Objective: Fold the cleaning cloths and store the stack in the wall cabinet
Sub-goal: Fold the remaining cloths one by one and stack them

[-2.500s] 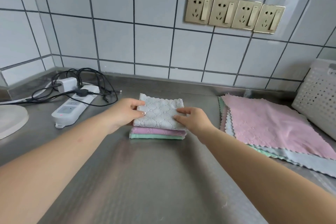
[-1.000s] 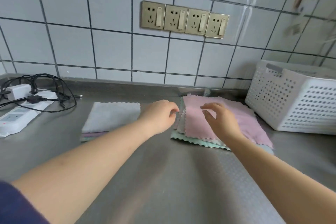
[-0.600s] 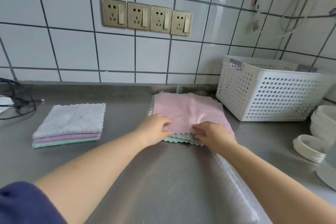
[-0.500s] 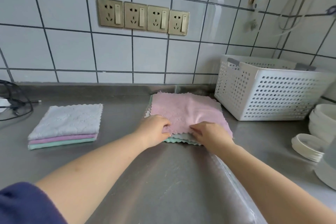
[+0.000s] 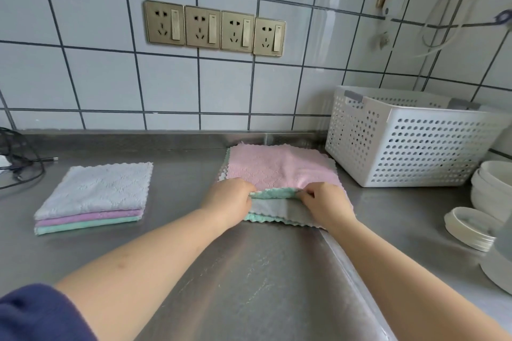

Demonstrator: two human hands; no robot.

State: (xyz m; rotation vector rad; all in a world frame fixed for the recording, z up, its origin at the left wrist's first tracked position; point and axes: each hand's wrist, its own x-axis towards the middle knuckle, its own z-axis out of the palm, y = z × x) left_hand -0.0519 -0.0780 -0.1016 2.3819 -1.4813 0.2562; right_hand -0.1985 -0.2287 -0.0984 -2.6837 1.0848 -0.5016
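We see both hands at the near edge of the unfolded cloth pile (image 5: 279, 174), which lies on the steel table (image 5: 249, 285) just left of the white perforated basket (image 5: 410, 144). The left hand (image 5: 230, 202) pinches the near edge of the pink cloth (image 5: 279, 169) at its left part, fingers curled over the hem, and the right hand (image 5: 324, 202) pinches the same edge further right. Between the two hands the pink edge is lifted a little, and under it we can see a green cloth (image 5: 273, 193), then a grey cloth (image 5: 274, 206), then another green scalloped edge at the bottom. The rest of the pink cloth lies flat on the pile, reaching back toward the tiled wall.

Well to the left of the hands, apart from the pile, sits the folded stack (image 5: 94, 196): a pale grey cloth on top, a purple one beneath, a green one at the bottom, all lying flat on the table. Beyond it, at the far left edge, we see black cables (image 5: 19, 158). On the wall above are four brass sockets (image 5: 214, 28). At the right edge stand white bowls (image 5: 493, 188) and a stack of small white lids (image 5: 471, 227).
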